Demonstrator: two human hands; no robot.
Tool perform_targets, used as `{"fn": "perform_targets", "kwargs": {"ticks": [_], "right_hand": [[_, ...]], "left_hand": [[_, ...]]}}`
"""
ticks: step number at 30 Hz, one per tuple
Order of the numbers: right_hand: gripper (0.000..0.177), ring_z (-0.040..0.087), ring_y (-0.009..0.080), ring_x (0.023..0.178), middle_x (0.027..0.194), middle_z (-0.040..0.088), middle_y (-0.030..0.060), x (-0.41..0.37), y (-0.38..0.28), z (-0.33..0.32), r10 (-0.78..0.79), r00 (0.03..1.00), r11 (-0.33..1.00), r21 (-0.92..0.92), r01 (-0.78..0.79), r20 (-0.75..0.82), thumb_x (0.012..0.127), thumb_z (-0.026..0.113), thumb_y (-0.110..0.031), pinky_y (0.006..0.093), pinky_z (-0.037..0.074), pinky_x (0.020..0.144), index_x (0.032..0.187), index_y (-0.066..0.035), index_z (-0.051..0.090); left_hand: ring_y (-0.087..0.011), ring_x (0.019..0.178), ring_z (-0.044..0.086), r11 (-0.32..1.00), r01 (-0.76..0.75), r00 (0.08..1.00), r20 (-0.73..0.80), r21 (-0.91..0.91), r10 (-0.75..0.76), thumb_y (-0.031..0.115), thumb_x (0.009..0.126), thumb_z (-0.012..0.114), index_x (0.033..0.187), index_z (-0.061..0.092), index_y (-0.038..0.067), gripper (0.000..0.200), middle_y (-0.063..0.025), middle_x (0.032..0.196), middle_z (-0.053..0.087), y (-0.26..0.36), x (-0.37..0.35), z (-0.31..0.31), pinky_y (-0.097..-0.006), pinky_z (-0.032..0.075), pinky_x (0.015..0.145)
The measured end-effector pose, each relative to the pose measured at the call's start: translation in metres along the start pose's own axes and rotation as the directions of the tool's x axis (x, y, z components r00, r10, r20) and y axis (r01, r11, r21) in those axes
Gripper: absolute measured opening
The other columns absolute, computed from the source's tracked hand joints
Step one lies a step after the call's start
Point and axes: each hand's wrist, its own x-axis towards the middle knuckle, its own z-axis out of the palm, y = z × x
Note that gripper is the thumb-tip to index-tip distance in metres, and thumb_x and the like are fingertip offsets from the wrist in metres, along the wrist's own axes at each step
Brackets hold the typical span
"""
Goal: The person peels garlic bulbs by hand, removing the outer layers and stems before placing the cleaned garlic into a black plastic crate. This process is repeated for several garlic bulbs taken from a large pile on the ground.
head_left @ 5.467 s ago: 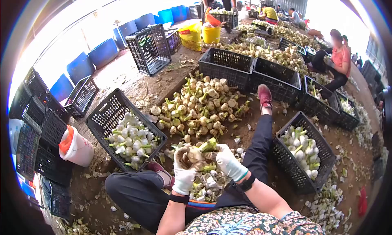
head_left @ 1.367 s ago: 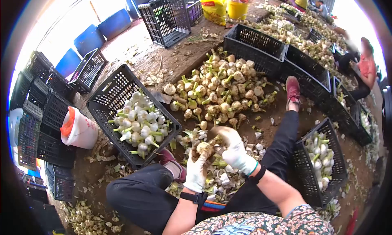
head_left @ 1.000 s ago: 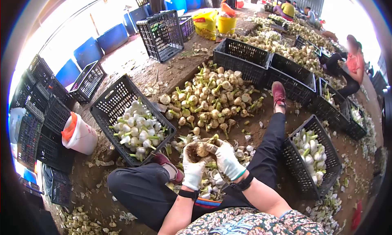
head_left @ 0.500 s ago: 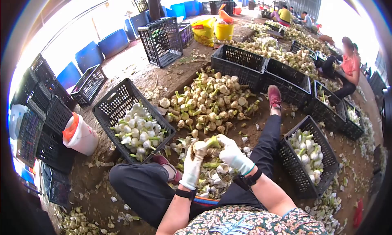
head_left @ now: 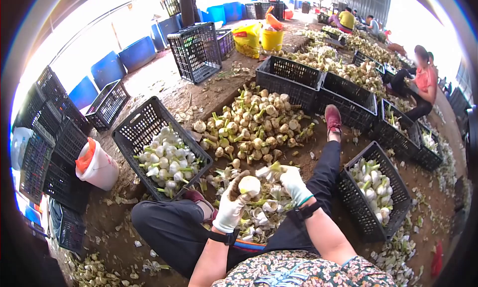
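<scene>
My left hand [head_left: 231, 207], in a white glove with soiled fingers, is closed round a pale garlic bulb [head_left: 250, 186]. Apart from it to the right, my gloved right hand [head_left: 295, 185] pinches a strip of garlic skin [head_left: 271, 172]. Loose peelings [head_left: 264, 219] lie on the ground below both hands, between my legs. Just beyond them is a heap of unpeeled garlic [head_left: 259, 122] with brownish skins and green stems. Cleaned white bulbs fill part of a black crate [head_left: 125, 137] on the left, and more lie in another black crate [head_left: 368, 222] on the right.
Black crates [head_left: 291, 80] stand in a row behind the heap. A white bucket [head_left: 99, 170] with an orange bag is at the left, near stacked crates [head_left: 64, 142]. A seated person [head_left: 425, 82] works at the right. Yellow bags [head_left: 247, 40] and a standing person's legs [head_left: 189, 8] are farther back.
My hands have moved apart. The right hand has pulled skin away to the right, and the bulb in my left hand now shows a clean white surface.
</scene>
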Motion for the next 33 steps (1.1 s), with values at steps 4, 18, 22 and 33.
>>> {"fn": "perform_targets", "kwargs": {"ticks": [4, 18, 22, 33], "right_hand": [[0.034, 0.064, 0.0316, 0.1, 0.109, 0.066, 0.0175, -0.032, -0.044, 0.027, -0.402, 0.9, 0.623, -0.67, 0.403, 0.167, 0.084, 0.07, -0.021, 0.0386, 0.051, 0.086, 0.114, -0.005, 0.067], [0.022, 0.063, 0.036, 0.087, 0.092, 0.064, 0.0196, -0.038, -0.075, 0.063, -0.374, 0.807, 0.223, -0.801, 0.556, 0.456, 0.074, 0.062, -0.016, 0.0442, 0.05, 0.077, 0.091, -0.003, 0.065], [0.021, 0.062, 0.0386, 0.091, 0.093, 0.064, 0.0212, -0.029, -0.054, 0.067, -0.32, 0.928, 0.619, -0.699, 0.357, 0.191, 0.077, 0.063, -0.015, 0.044, 0.049, 0.08, 0.092, -0.001, 0.065], [0.017, 0.063, 0.0355, 0.09, 0.094, 0.066, 0.0178, 0.002, -0.006, 0.041, -0.238, 0.971, 0.664, -0.733, 0.147, -0.021, 0.08, 0.064, -0.013, 0.0413, 0.049, 0.079, 0.094, -0.003, 0.064]], "left_hand": [[-0.016, 0.114, 0.057, 0.977, -0.07, 0.997, -0.027, 0.203, 0.077, -0.002, 0.076, 0.077, 0.144, 0.037, 0.004, 0.079, -0.0068, 0.132, 0.052, -0.011, 0.005, -0.01, -0.0287, 0.051, 0.091], [-0.0162, 0.116, 0.053, 0.934, -0.138, 0.988, -0.022, 0.328, 0.154, -0.01, 0.08, 0.064, 0.139, 0.041, 0.003, 0.065, -0.007, 0.128, 0.051, -0.009, 0.0, 0.002, -0.0285, 0.046, 0.098], [-0.016, 0.107, 0.059, 0.882, -0.218, 0.896, -0.272, 0.417, 0.351, -0.007, 0.082, 0.068, 0.128, 0.05, 0.004, 0.051, -0.0088, 0.123, 0.058, -0.023, 0.009, -0.006, -0.0286, 0.049, 0.095], [-0.0177, 0.097, 0.065, 0.948, -0.303, 0.849, -0.424, 0.098, 0.315, 0.003, 0.086, 0.073, 0.111, 0.062, 0.002, 0.027, -0.0102, 0.111, 0.067, -0.029, 0.021, -0.035, -0.0302, 0.053, 0.086]]}}
